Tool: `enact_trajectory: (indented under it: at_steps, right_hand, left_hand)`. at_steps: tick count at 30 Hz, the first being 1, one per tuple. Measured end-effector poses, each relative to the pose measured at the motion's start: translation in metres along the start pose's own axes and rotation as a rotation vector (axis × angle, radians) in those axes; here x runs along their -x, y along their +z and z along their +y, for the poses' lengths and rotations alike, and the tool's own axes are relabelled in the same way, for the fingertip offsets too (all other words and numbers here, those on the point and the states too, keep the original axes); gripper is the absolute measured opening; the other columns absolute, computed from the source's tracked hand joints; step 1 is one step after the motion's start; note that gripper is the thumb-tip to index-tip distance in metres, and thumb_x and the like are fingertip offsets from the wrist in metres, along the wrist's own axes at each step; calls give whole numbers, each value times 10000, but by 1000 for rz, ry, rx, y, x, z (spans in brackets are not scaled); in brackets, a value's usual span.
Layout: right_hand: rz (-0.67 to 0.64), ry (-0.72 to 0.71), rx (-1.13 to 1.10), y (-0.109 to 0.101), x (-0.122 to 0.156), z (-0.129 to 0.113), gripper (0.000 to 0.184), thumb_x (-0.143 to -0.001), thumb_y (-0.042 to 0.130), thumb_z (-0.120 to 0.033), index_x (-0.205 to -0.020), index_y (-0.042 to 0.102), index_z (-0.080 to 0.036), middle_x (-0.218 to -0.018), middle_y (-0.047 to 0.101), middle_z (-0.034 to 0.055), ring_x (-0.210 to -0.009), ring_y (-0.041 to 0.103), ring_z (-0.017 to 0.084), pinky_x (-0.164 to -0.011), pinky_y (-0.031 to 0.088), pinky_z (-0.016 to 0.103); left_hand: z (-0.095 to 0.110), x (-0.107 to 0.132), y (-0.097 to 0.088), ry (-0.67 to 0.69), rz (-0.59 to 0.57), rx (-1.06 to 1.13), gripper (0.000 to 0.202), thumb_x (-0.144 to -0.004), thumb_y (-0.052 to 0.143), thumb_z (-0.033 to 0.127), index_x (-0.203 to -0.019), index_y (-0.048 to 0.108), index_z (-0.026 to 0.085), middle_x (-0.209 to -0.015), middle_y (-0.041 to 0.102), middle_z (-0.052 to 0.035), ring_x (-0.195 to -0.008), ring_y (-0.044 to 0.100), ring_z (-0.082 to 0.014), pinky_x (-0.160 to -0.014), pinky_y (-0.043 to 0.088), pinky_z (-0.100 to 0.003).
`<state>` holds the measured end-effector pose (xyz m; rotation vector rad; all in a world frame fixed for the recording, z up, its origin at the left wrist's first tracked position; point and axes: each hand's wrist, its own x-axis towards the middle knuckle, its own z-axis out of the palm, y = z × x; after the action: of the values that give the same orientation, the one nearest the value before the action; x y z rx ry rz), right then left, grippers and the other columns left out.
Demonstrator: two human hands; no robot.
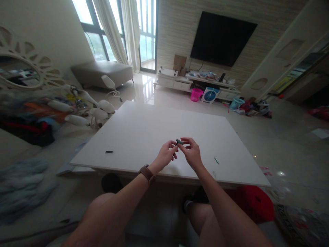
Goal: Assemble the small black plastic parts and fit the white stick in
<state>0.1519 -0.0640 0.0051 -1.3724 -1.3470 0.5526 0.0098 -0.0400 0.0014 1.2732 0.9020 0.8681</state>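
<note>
Above the near half of the white table (159, 123), my two hands meet around a small dark green and black piece (179, 141). Its exact kind is too small to tell. My left hand (167, 151), with a brown-strapped watch on the wrist, pinches its lower left end. The thumb and fingers of my right hand (191, 151) close on its right side. Lying on the table to the left is a short black strip (109, 151). To the right lies a small dark green and silver piece (216, 160), with a little clear piece (214, 174) nearer the edge.
Left of the table stands a lamp with several white shades (97, 113). Beyond it are a grey bench (102, 73) and piled goods. A low TV cabinet (177, 84), pink basket (196, 95) and blue fan (210, 95) line the far wall. Something red (257, 204) sits at the near right.
</note>
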Motion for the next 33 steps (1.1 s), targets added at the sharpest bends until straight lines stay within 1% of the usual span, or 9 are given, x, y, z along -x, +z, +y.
enact_trajectory:
  at_steps: [3, 6, 9, 13, 20, 22, 26, 30, 33]
  right_hand:
    - [-44, -98, 50, 1, 1, -5, 190, -820, 688, -373, -920, 720, -214, -909, 696, 53, -849, 649, 203, -675, 498, 308]
    - [-28, -140, 96, 4, 1, -7, 154, -828, 684, -349, -893, 746, -224, -894, 687, 52, -831, 645, 198, -675, 498, 313]
    - [-18, -150, 109, 6, -1, -6, 161, -840, 684, -356, -911, 757, -232, -870, 686, 48, -821, 646, 199, -665, 490, 311]
    - [-11, -164, 116, 9, -2, -5, 182, -855, 683, -379, -938, 757, -236, -858, 699, 42, -809, 648, 200, -664, 478, 316]
    - [11, -177, 165, 12, 1, -6, 171, -869, 666, -370, -924, 746, -229, -852, 702, 46, -793, 641, 200, -666, 478, 320]
    - [4, -184, 164, 13, 3, -5, 157, -872, 658, -345, -925, 744, -226, -850, 700, 46, -789, 639, 195, -662, 480, 316]
    - [-18, -200, 160, 15, 4, -3, 116, -856, 661, -289, -904, 737, -215, -827, 690, 41, -778, 638, 187, -654, 484, 303]
    - [18, -190, 158, 15, 1, 0, 107, -837, 668, -269, -889, 726, -196, -826, 686, 38, -767, 640, 179, -645, 490, 291]
    - [39, -151, 139, 14, -1, 5, 125, -827, 671, -267, -900, 722, -180, -825, 695, 42, -751, 647, 176, -644, 501, 289]
  left_hand:
    - [3, 3, -2, -11, 34, -49, 132, -847, 591, 269, -897, 573, 148, -821, 612, -25, -540, 595, -82, -439, 446, -184]
    - [6, 1, -5, -38, 72, -78, 107, -847, 595, 251, -878, 584, 149, -839, 624, -38, -587, 624, -101, -429, 450, -181]
    - [7, -2, -8, -22, 94, -118, 95, -843, 602, 247, -858, 590, 154, -828, 626, -33, -565, 616, -98, -390, 413, -166]
    - [8, -6, -13, 16, 104, -190, 83, -848, 590, 238, -833, 602, 156, -759, 632, -28, -530, 606, -101, -369, 379, -159]
    - [6, -4, -18, 31, 81, -273, 113, -868, 563, 257, -887, 622, 162, -807, 657, -42, -529, 603, -101, -374, 408, -170]
    - [6, -2, -19, 33, 85, -298, 119, -871, 560, 261, -892, 622, 162, -773, 647, -33, -510, 591, -98, -370, 408, -171]
    - [7, 1, -23, 23, 75, -326, 104, -867, 556, 244, -837, 607, 158, -669, 598, -4, -474, 566, -95, -364, 398, -169]
    - [6, -2, -31, 2, 101, -329, 80, -859, 552, 223, -850, 601, 160, -722, 608, -7, -495, 580, -94, -378, 395, -171]
    - [1, -10, -40, -22, 144, -435, 115, -872, 535, 225, -914, 622, 162, -815, 648, -29, -519, 578, -92, -429, 419, -195]
